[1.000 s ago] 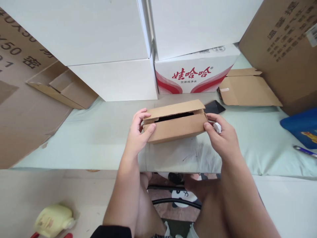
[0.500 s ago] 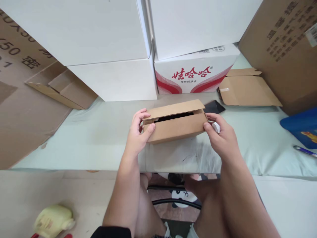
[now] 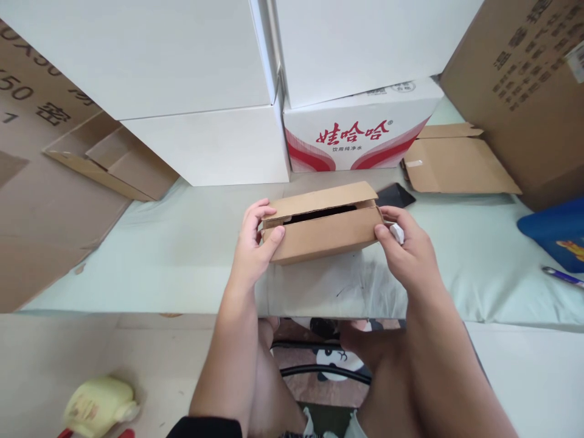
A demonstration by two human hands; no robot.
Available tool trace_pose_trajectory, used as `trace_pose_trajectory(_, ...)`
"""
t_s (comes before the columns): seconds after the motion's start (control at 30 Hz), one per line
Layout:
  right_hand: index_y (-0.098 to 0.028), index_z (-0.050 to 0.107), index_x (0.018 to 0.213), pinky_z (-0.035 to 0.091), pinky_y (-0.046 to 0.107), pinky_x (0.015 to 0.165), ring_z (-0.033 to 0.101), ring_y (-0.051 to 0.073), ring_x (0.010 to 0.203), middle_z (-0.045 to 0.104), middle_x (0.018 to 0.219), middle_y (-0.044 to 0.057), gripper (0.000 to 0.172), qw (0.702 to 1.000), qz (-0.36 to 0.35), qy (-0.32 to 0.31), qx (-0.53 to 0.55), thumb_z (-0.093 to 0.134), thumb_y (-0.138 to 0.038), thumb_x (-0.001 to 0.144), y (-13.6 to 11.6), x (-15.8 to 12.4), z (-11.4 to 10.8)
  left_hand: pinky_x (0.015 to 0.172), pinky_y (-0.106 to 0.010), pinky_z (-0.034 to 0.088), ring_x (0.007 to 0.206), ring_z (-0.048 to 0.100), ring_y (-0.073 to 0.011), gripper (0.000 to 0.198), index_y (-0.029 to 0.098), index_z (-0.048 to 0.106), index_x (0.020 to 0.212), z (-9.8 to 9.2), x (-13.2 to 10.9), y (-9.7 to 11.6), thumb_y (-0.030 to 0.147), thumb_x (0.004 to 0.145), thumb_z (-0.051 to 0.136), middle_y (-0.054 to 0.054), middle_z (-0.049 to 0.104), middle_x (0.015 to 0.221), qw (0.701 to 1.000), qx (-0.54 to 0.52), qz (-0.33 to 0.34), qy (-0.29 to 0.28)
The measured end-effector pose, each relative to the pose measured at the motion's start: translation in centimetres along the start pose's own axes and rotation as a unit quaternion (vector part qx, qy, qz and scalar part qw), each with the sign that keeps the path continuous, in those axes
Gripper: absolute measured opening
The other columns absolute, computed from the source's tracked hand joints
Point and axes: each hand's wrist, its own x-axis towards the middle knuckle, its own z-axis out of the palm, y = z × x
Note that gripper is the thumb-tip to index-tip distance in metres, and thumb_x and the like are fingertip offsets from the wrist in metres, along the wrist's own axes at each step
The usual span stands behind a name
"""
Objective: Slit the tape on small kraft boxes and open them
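The left hand [image 3: 255,240] clasps a carton [image 3: 326,234] by its left end (flap [image 3: 319,201] ajar!). The right hand [image 3: 407,246] pinches its right end, clutching a white bit [image 3: 397,233] too.

Bright, diffuse light is filling the scene. Faint shadow is sitting under the small carton [image 3: 323,236], its slot [image 3: 319,215] reading near-black. Wide lens is skewing the big brown box [image 3: 520,131]. Yellow bottle [image 3: 100,404] is looking soft; red logo [image 3: 353,133] is reading crisp.

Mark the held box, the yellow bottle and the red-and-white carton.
Held box [image 3: 325,235]: head view, near side.
Yellow bottle [image 3: 98,404]: head view, middle of body.
Red-and-white carton [image 3: 353,139]: head view, front face.
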Motion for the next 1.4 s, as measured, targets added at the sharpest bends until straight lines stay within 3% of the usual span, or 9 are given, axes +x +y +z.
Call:
trace_pose_trajectory(0.47,-0.022,0.065,0.114,0.055,0.044,0.088,0.068,0.027,0.1,0.074,0.114,0.011,0.037,1.0,0.013,-0.008,-0.005,0.058,-0.044,0.086,-0.12,-0.08,0.24,0.09,-0.039,0.05,0.13,0.056,-0.0324,0.051,0.028,0.062,0.112,0.15,0.0,-0.3,0.067,0.081,0.07,-0.011,0.051,0.15,1.0,-0.003,0.002,0.005)
trace_pose_trajectory(0.7,-0.022,0.063,0.116,0.054,0.045,0.092,0.067,0.027,0.102,0.071,0.113,0.011,0.036,1.0,-0.003,-0.012,-0.013,0.058,-0.043,0.087,0.1,-0.16,0.52,0.1,-0.044,0.049,0.135,0.053,-0.0337,0.05,0.028,0.061,0.113,0.3,-0.01,-0.43,0.068,0.084,0.068,-0.011,0.052,0.149,1.0,0.0,0.013,0.009)
trace_pose_trajectory(1.4,-0.022,0.063,0.117,0.053,0.046,0.093,0.066,0.027,0.102,0.071,0.114,0.012,0.038,1.0,0.004,-0.015,-0.01,0.058,-0.043,0.087,0.08,-0.15,0.49,0.101,-0.045,0.049,0.136,0.053,-0.0339,0.05,0.028,0.061,0.112,0.28,-0.06,-0.34,0.068,0.084,0.067,-0.01,0.052,0.148,1.0,-0.002,0.014,0.009)
